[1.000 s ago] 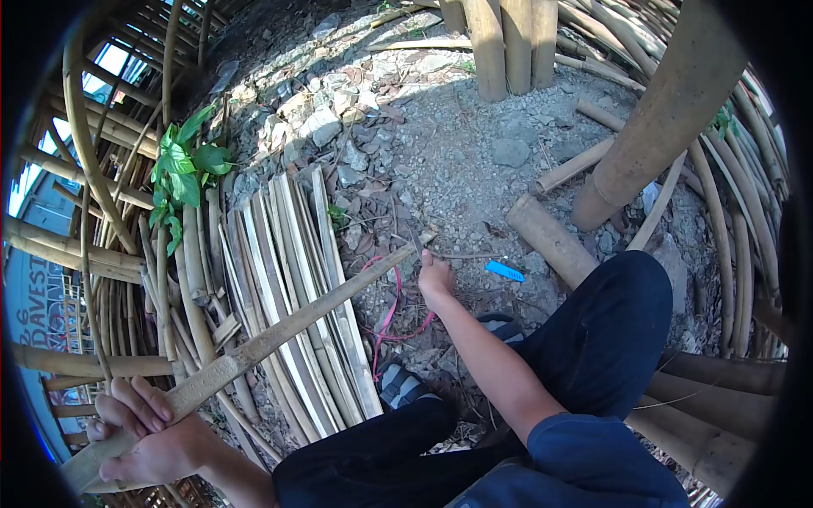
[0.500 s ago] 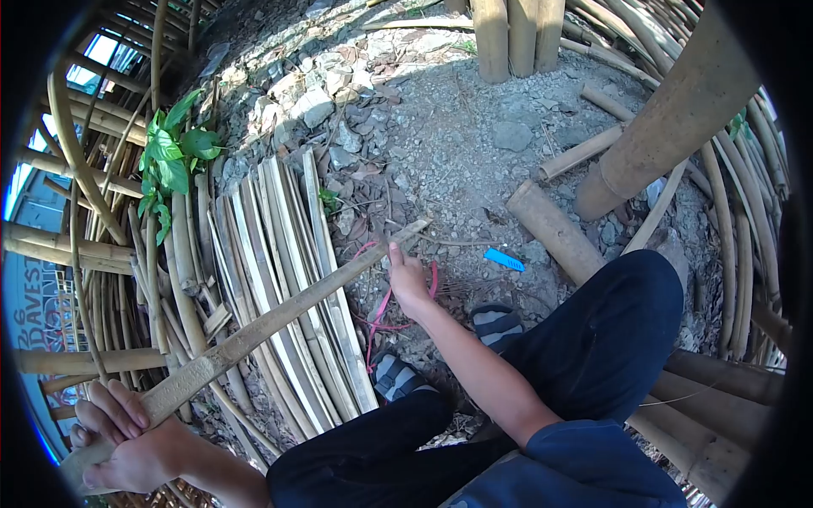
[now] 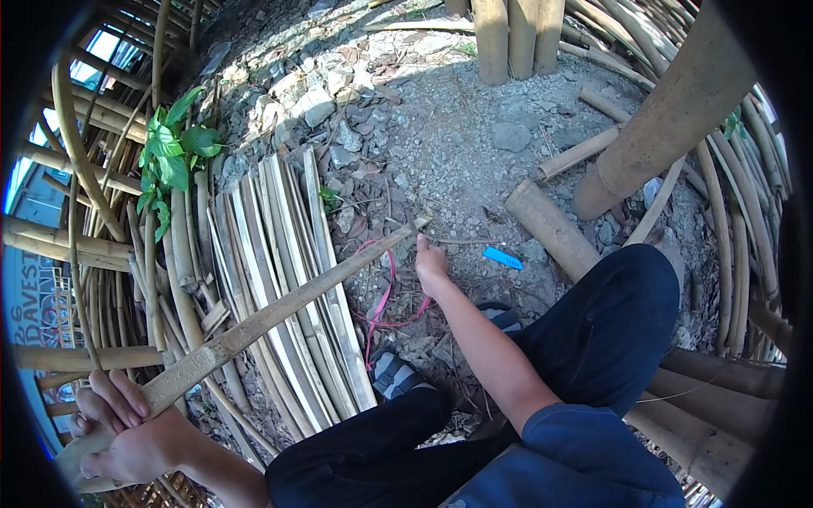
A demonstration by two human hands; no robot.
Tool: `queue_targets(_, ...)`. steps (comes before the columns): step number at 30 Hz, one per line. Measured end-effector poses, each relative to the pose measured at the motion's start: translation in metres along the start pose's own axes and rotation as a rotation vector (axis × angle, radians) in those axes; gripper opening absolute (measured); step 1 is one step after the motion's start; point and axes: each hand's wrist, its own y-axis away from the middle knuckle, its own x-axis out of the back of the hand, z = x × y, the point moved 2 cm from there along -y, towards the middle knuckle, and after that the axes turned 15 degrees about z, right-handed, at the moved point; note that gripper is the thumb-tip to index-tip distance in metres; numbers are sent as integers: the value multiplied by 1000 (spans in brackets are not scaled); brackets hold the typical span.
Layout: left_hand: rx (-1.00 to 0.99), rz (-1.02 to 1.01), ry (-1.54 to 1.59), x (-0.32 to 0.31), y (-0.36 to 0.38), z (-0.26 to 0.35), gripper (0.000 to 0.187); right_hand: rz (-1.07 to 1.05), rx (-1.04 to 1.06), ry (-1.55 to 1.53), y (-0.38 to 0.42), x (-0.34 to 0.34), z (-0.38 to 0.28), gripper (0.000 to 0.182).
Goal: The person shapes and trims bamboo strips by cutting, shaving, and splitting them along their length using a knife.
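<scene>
Over gravel beside a stack of slats (image 3: 279, 279), a bamboo strip (image 3: 254, 326) was gripped at its near end by the left hand (image 3: 118, 436), while the right hand (image 3: 432, 267) was closed at its far tip, apparently on a thin tool; progress was not judged.
</scene>
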Motion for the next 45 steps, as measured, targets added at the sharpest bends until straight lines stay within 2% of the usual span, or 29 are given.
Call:
queue_targets(5,-44,102,-79,-7,2,-4,56,-71,-5,-25,22,-7,-2,67)
queue_targets(7,-50,147,-90,-5,1,-4,56,-171,100,-45,64,15,-38,68)
queue_targets(8,-45,144,-100,-3,0,-4,57,-117,203,-91,74,12,-39,69)
queue_targets(10,-42,138,-102,-5,1,-2,57,-92,190,-95,77,17,-39,69)
queue_targets(11,-35,200,-126,-8,3,-1,59,-70,178,-100,77,19,-41,69)
queue_targets(12,-27,261,-152,-9,5,-1,61,-98,52,-88,53,5,-24,66)
queue_targets(15,-42,230,-157,-11,8,0,64,24,55,21,13,0,-5,64)
queue_targets(19,-47,234,-174,-8,7,-1,67,14,55,12,2,-6,2,62)
queue_targets(21,-5,90,-37,-5,3,-3,68,25,40,-15,14,-1,-4,62)
queue_targets(22,-4,91,-38,-4,4,-2,68,34,23,-44,19,2,-7,61)
queue_targets(28,-38,120,-46,-14,9,0,65,-44,-133,-150,17,-5,4,61)
queue_targets(32,-30,47,-2,-14,7,-1,64,-80,-198,-192,17,-13,15,60)
queue_targets(35,-11,60,-9,-10,3,-2,64,-115,-194,-222,37,-3,12,61)
queue_targets(37,1,72,-31,-7,2,-3,64,-150,82,-257,47,4,7,62)
queue_targets(38,-1,82,-28,-6,0,-4,64,-198,5,-363,53,0,5,64)
queue_targets(39,-5,97,-28,-5,1,-4,63,-199,2,-359,57,5,-3,64)
queue_targets(41,-3,74,-35,-5,2,-2,63,-241,-152,-354,59,9,-21,65)
queue_targets(43,-8,51,-28,-7,3,-2,63,-199,-195,-331,35,-10,-10,68)
queue_targets(45,-36,116,-61,-7,5,-2,63,32,-181,-109,19,-7,-10,70)
